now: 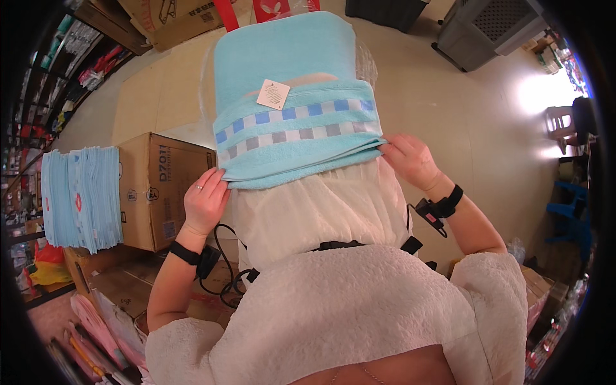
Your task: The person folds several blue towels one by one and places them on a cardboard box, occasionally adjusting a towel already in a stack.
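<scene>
A light blue towel (301, 133) with two checked bands, one blue and white, one grey and white, lies partly folded in front of me. My left hand (206, 200), with a ring on one finger, pinches its near left corner. At the near right corner, my right hand (410, 158) grips the same towel's edge. A pale square tag (273, 94) rests on the towel near its far band. Beneath and beyond lies more light blue towelling (282, 54), seemingly a stack, with clear plastic around its sides. Near the towel's close edge is my white skirt (314, 208).
On the left, a pile of folded blue towels (83, 199) sits against a cardboard box (167, 189). Grey plastic crates (484, 32) stand at the far right. Blue stools (570, 212) are at the right edge. Loaded shelves (70, 77) line the far left. Black cables (224, 269) hang by my left wrist.
</scene>
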`<action>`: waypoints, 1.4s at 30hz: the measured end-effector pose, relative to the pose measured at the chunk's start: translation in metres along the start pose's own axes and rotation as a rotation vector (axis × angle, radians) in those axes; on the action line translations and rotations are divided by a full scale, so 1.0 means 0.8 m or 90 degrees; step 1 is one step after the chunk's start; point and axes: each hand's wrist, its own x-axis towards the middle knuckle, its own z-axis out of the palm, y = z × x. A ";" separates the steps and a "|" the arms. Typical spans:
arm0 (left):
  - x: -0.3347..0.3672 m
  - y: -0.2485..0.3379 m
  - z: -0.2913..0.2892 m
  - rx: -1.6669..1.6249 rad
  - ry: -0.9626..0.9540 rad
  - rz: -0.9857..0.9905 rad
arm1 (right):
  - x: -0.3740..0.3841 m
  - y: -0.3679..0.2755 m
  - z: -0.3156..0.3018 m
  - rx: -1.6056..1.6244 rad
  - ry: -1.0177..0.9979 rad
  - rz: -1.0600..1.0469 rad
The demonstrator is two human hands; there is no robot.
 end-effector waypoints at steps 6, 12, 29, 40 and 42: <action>0.021 -0.033 -0.047 -0.224 -0.022 -0.161 | 0.049 0.021 -0.047 0.240 0.032 0.186; 0.092 -0.099 -0.110 -0.464 -0.093 -0.328 | 0.106 0.086 -0.094 0.396 0.038 0.261; 0.076 -0.140 -0.194 -0.613 -0.101 -0.561 | 0.291 0.086 -0.082 0.577 -0.134 0.246; -0.132 -0.184 -0.252 -0.663 0.055 -0.914 | 0.547 -0.060 0.119 0.660 -0.435 0.047; -0.159 -0.187 -0.283 -0.553 0.158 -0.935 | 0.600 -0.108 0.151 0.705 -0.379 -0.032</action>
